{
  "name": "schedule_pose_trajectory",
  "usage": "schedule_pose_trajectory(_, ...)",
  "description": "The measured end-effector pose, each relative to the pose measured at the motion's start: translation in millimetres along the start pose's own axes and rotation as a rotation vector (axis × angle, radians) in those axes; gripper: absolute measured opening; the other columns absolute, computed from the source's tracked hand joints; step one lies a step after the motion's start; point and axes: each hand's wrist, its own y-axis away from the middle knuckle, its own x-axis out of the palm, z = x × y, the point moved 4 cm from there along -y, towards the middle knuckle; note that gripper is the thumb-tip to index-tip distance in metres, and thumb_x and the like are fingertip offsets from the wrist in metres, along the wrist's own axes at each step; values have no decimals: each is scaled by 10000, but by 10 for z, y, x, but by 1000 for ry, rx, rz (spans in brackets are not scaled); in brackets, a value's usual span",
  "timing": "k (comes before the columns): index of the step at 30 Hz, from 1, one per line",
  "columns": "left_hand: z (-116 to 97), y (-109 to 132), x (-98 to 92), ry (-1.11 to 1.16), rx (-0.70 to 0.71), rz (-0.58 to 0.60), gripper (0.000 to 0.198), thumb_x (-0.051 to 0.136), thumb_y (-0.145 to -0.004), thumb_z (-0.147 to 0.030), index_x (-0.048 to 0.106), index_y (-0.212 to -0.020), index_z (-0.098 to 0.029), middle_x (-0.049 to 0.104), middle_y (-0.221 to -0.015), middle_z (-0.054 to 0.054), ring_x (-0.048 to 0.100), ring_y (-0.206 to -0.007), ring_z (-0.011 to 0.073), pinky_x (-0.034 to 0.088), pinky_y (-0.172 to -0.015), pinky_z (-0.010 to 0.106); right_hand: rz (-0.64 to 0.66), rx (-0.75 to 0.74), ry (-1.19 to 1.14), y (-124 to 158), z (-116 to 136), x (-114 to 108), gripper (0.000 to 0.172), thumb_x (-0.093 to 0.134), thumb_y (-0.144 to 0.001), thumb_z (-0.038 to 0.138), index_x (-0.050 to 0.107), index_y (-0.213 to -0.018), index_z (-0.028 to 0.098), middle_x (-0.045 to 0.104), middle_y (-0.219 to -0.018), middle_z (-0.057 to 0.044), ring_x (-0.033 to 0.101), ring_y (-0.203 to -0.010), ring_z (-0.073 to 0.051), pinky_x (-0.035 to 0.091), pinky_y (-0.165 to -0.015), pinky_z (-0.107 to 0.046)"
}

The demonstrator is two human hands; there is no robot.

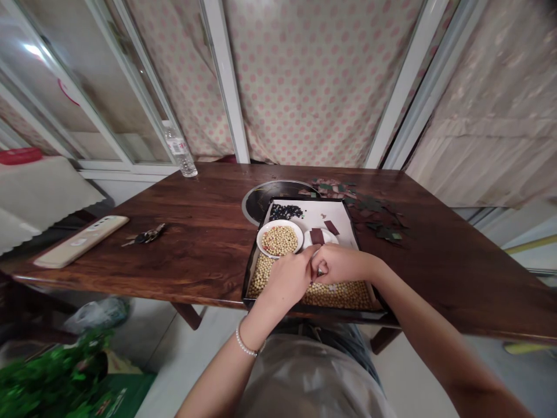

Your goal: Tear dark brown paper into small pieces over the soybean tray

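Note:
My left hand [295, 270] and my right hand [337, 261] meet over the near part of a shallow black-edged box [340, 210]. Both have curled, pinching fingers that touch or nearly touch; whatever is between them is hidden. Loose yellow beans [342, 295] cover the near end of the box below my hands. Just beyond my left hand stands a white bowl [260, 239] of similar beans. Past my right hand sits a white dish [333, 237], partly covered, with a dark brown rectangular piece [317, 236] on it. Another brown piece [331, 227] lies beside it.
Small dark beads [286, 211] lie in the box's far left corner. Green and brown scraps [376, 212] are scattered to the right, beyond a round dark inset [256, 203] in the table [200, 244]. Leftward are keys [148, 234], a long beige case [82, 241] and a water bottle [181, 155].

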Motion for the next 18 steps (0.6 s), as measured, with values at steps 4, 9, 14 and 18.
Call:
schedule_pose_trajectory(4,8,-1,-1,-14,6,-1,449,343,-899,-185,413,-1329,-292,678,-781,64,645,-691,232,452,-591,314,28,16,-22,22,-20,4,96,613,-643,125,697,-675,159,510,-516,48,405,-481,-65,313,-498,-214)
schedule_pose_trajectory(9,20,1,5,-12,15,20,467,343,-890,-180,393,-1344,-279,667,-769,59,640,-690,217,455,-606,307,70,69,-98,79,-90,-40,158,608,-652,136,720,-761,164,473,-500,57,406,-457,-63,313,-466,-203)
schedule_pose_trajectory(14,21,-8,12,-12,21,7,490,355,-874,-159,387,-1345,-293,670,-801,57,641,-704,212,460,-619,308,75,109,-147,107,-118,-59,137,609,-660,154,723,-736,154,488,-475,52,412,-427,-60,311,-439,-197)
schedule_pose_trajectory(18,19,-8,18,-21,15,22,492,351,-880,-171,370,-1361,-270,670,-804,65,641,-709,210,463,-629,314,98,175,-200,129,-118,-12,138,587,-673,160,712,-727,145,524,-457,46,425,-364,-58,344,-423,-196)
